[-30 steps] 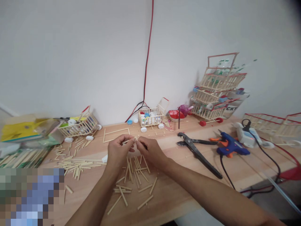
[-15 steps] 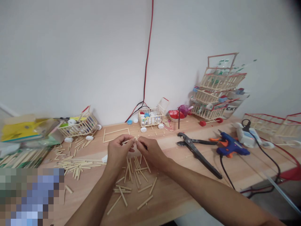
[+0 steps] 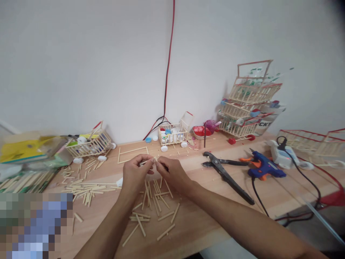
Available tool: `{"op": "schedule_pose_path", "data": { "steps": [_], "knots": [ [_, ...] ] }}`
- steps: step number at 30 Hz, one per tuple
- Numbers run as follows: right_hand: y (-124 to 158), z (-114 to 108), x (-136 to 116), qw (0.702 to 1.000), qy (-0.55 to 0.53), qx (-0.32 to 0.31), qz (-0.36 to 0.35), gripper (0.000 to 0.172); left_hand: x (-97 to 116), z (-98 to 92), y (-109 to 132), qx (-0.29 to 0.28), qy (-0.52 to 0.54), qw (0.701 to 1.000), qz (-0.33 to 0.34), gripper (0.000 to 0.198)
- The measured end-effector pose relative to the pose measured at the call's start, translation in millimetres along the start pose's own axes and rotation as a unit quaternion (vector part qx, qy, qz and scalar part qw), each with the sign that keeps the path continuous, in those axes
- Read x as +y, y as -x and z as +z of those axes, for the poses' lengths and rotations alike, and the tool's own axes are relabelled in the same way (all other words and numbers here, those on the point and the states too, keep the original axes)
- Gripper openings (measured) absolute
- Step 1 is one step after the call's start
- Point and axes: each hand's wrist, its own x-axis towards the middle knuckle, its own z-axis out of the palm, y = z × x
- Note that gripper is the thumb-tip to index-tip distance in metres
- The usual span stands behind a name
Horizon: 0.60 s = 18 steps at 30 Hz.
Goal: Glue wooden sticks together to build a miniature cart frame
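Observation:
My left hand (image 3: 136,173) is closed in a pinch on a short pale wooden stick (image 3: 143,163) above the middle of the table. Thumb and fingers of my right hand (image 3: 173,172) are pinched at the same spot, on the end of a wooden stick. The two hands' fingertips meet and cover most of what they hold. Below them lie several loose short sticks (image 3: 156,194). Just behind my hands a flat rectangular stick frame (image 3: 132,155) rests on the table.
Pliers (image 3: 225,174) and a blue glue gun (image 3: 265,167) lie to the right, near a white power strip (image 3: 285,157). Small stick carts (image 3: 174,136) stand along the wall, with several stacked (image 3: 244,108) at right. More sticks (image 3: 87,189) and yellow packets (image 3: 23,149) are at left.
Hardly anything differs. Both hands keep the same pinch at the same place, and the view has shifted very slightly.

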Motion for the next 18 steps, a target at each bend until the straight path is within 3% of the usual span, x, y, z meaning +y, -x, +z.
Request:
{"op": "schedule_pose_path", "data": {
  "steps": [18],
  "knots": [
    [0.4, -0.7, -0.7, 1.000, 0.000, -0.003, 0.005, 0.027, 1.1, -0.5, 0.7, -0.005, -0.001, 1.000, 0.000, 0.021]
  ]
}}
